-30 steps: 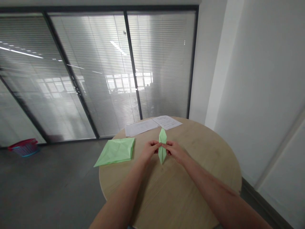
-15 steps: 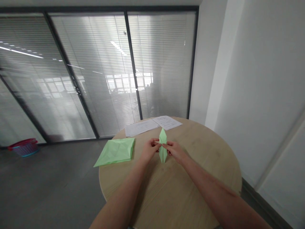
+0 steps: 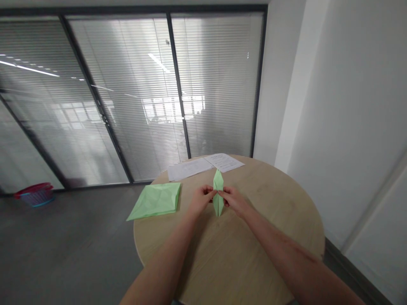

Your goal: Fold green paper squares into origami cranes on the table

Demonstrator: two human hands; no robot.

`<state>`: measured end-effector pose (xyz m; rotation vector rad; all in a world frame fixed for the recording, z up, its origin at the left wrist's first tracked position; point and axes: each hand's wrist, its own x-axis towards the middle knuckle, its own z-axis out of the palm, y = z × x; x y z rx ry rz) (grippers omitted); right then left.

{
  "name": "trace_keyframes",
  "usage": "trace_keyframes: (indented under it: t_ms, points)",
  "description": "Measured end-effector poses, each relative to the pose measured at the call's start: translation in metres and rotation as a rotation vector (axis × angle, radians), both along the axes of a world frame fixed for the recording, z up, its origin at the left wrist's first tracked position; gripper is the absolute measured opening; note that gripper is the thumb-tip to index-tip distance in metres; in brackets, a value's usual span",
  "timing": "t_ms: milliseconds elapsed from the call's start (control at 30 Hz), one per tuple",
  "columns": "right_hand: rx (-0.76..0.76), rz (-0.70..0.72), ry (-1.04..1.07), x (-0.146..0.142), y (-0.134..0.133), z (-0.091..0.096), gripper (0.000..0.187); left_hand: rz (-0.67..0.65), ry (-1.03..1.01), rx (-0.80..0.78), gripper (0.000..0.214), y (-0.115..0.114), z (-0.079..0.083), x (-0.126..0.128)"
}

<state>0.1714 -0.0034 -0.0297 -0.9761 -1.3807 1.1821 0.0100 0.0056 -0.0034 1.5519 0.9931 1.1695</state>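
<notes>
The left hand and the right hand pinched one folded green paper between them at its middle, thumbs close together, over the worktop. Doing this well seemed to call for light, even thumb pressure along the centre crease, with the pointed ends lined up. One green paper bundle lay at the left, its layers too hidden to count; two white sheets lay behind; one basket stood on the floor.

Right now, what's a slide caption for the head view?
Left hand and right hand pinch folded green paper at a round table.
</notes>
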Motion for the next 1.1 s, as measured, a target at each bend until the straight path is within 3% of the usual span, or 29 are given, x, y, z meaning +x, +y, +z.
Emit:
trace_keyframes:
  t_ms: [267,400,700,1100]
  points:
    - [-0.061,0.03,0.103,0.001,-0.002,0.003,0.034,-0.112,-0.087,-0.1,0.043,-0.012,0.009,0.0]
    - [-0.047,-0.054,0.147,-0.001,-0.002,0.002,0.043,-0.149,-0.085,-0.112,0.043,-0.01,0.008,-0.001]
    - [0.062,-0.133,0.005,-0.001,-0.001,0.004,0.027,-0.142,-0.111,-0.105,0.042,-0.008,0.008,-0.002]
    - [0.069,-0.094,0.047,-0.001,-0.002,0.007,0.028,-0.08,0.001,0.022,0.031,-0.01,0.013,-0.004]
